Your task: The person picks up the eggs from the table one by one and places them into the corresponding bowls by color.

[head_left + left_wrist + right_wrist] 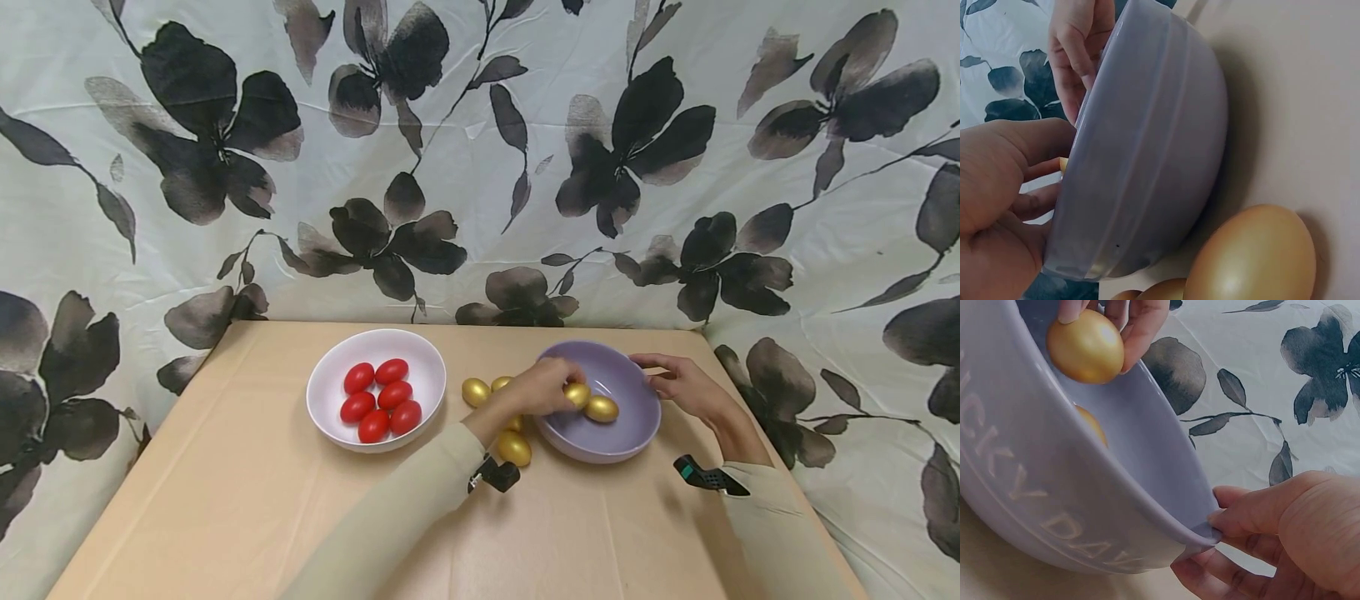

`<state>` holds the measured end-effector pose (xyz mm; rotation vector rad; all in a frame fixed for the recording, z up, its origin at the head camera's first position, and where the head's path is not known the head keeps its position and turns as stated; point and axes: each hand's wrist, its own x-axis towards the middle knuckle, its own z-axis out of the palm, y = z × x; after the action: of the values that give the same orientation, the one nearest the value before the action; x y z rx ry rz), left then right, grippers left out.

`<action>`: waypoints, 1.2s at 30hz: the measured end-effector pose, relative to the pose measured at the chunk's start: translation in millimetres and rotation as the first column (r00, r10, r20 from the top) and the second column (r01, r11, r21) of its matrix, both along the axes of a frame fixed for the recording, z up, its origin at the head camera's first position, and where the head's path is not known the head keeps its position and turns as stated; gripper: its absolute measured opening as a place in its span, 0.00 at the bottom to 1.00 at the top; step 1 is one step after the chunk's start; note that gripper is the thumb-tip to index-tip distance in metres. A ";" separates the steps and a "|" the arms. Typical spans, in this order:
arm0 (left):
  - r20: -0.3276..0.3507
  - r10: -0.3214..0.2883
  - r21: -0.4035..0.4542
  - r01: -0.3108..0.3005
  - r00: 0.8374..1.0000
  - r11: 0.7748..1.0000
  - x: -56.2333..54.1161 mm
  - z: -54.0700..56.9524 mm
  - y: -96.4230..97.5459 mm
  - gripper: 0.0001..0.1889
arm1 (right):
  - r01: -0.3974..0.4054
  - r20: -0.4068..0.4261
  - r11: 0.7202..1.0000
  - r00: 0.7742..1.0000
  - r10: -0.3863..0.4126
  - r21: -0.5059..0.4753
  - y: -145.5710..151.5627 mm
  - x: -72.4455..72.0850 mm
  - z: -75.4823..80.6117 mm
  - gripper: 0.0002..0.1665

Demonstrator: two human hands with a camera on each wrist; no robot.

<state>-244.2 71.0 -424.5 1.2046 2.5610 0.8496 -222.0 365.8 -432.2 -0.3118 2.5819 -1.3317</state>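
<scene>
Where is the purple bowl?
In the head view, the purple bowl stands right of the loose gold eggs, its rim pinched by the right hand.

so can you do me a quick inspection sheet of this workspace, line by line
Surface: tan tabletop, with two bowls and loose gold eggs on it.
Job's things: purple bowl with at least one gold egg lying in it; loose gold eggs beside it, partly hidden by the left arm, so no sure count.
Clutter: white bowl with red eggs, apart from both hands.
Hands: left hand pinches another gold egg over the purple bowl; right hand holds that bowl's rim.
Cables: nothing seen.
Surroundings: white backdrop with dark flower print.
</scene>
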 end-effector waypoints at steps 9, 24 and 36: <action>0.002 0.011 -0.070 -0.010 1.000 0.997 0.5 -2.4 7.7 0.09 | -0.003 -0.007 1.000 1.000 0.003 0.017 -1.0 0.3 0.9 0.28; -0.041 0.022 -0.200 -0.029 0.999 0.979 6.4 -1.9 16.9 0.19 | -0.009 -0.004 1.000 1.000 0.009 0.019 -0.8 -0.5 2.5 0.28; -0.015 0.044 -0.214 -0.046 0.999 0.976 11.1 -0.7 15.5 0.20 | -0.006 0.003 1.000 1.000 0.006 0.003 0.3 1.7 1.0 0.28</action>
<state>-233.1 86.5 -425.2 1.0933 2.6168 0.5575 -220.3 366.1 -431.2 -0.3161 2.5782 -1.3255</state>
